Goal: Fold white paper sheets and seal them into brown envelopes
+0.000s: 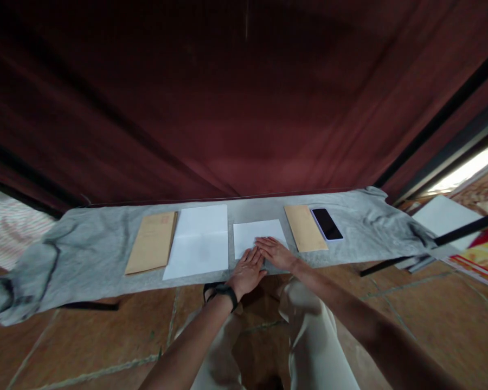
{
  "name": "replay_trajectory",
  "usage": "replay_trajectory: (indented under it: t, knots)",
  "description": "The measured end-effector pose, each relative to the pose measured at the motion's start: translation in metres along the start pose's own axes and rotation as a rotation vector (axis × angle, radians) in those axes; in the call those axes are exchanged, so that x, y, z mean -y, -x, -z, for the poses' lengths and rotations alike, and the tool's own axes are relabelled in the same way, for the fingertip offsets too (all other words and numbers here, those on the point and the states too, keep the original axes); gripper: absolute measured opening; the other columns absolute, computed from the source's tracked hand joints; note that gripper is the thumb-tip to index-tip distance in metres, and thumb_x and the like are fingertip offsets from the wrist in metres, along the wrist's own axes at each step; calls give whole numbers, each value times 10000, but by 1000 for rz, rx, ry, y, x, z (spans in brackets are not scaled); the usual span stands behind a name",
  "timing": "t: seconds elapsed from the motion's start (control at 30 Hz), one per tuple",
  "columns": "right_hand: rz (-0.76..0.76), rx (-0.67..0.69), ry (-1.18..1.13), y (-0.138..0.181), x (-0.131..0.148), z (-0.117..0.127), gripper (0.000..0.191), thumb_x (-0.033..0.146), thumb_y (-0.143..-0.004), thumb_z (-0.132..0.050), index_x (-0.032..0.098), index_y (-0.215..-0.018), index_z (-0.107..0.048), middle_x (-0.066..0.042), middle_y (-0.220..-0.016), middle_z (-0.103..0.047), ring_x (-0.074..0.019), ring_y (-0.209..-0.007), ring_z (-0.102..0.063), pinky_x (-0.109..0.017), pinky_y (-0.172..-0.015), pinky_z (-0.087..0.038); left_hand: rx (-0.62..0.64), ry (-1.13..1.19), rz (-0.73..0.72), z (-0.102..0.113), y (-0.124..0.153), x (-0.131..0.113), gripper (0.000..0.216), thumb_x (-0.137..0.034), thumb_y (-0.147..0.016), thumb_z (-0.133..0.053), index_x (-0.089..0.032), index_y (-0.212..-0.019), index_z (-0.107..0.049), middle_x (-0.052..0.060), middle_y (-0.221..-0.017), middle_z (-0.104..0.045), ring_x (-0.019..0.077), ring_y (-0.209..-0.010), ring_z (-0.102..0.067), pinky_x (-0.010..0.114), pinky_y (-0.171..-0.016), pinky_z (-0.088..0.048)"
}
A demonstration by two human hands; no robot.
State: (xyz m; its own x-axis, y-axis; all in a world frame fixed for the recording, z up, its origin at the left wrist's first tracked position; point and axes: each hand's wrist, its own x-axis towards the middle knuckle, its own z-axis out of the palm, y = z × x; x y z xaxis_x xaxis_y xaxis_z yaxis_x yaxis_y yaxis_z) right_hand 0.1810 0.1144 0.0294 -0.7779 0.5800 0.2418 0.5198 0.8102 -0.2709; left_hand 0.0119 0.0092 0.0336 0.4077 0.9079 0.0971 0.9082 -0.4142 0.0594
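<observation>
A folded-looking sheet of white paper (252, 232) lies on the grey cloth in front of me. Both hands press on its near edge. My left hand (247, 272), with a black band at the wrist, rests there with fingers stretched out. My right hand (275, 253) lies flat from the other side, and its fingertips meet or overlap those of the left. To the left is a larger white sheet (199, 244) with a crease across its middle. Just right of the paper lies a brown envelope (306, 228).
A stack of brown envelopes (151, 244) sits at the left. A phone (327, 223) with a dark screen lies at the right. Grey cloth (93, 249) covers the narrow table, with a dark red curtain (236, 119) behind. A colourful printed box (482, 260) is at far right.
</observation>
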Motion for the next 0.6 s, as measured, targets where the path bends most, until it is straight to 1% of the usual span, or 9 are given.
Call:
replay_trajectory:
  t: [0.07, 0.13, 0.2, 0.33, 0.4, 0.47, 0.6]
  knots:
    - [40, 24, -6, 1, 4, 0, 418, 296, -1051, -367, 208, -1409, -563, -59, -1484, -545, -155, -1381, -488, -374, -1171, -374, -6, -6, 8, 0, 2, -1, 574, -459, -991, -435, -111, -1446, -476, 153, -1521, -489, 259, -1481, -343, 464, -1215, -247]
    - [33, 27, 8, -1, 4, 0, 419, 305, -1054, -366, 202, -1411, -559, -64, -1486, -542, -157, -1379, -493, -377, -1167, -381, -32, 0, 8, 0, 4, -3, 614, -487, -973, -471, -108, -1456, -460, 156, -1528, -479, 263, -1476, -354, 465, -1212, -258]
    - [9, 41, 33, -5, -1, 1, 423, 301, -1055, -367, 200, -1426, -542, -60, -1499, -526, -163, -1389, -481, -385, -1172, -375, -69, 11, 2, -1, 5, -3, 648, -513, -964, -483, -115, -1473, -440, 152, -1541, -463, 267, -1469, -365, 465, -1207, -274]
    - [-35, 60, 92, -18, -15, 0, 451, 281, -1048, -376, 210, -1483, -471, -50, -1545, -464, -182, -1434, -422, -412, -1193, -342, -134, 36, 4, -3, 5, -4, 651, -510, -977, -460, -146, -1512, -392, 143, -1563, -432, 275, -1464, -375, 489, -1197, -288]
    - [-54, 41, 111, -25, -21, -4, 465, 288, -1046, -383, 213, -1500, -447, -52, -1555, -448, -191, -1446, -403, -430, -1194, -337, -130, 54, 11, -4, 2, -3, 646, -515, -982, -445, -144, -1509, -401, 151, -1555, -441, 283, -1460, -379, 500, -1191, -295]
    - [-72, 15, 123, -33, -25, -9, 477, 307, -1047, -379, 210, -1511, -430, -56, -1565, -432, -198, -1450, -398, -439, -1195, -335, -106, 77, 17, -3, -1, -1, 627, -526, -987, -429, -142, -1483, -445, 147, -1539, -467, 285, -1446, -400, 492, -1185, -312]
    - [-98, -29, 144, -52, -37, -18, 503, 352, -1048, -380, 213, -1531, -402, -63, -1571, -420, -210, -1459, -383, -446, -1209, -310, -75, 124, 30, 5, -8, 4, 542, -493, -996, -425, -182, -1429, -521, 109, -1507, -517, 272, -1410, -443, 458, -1164, -350]
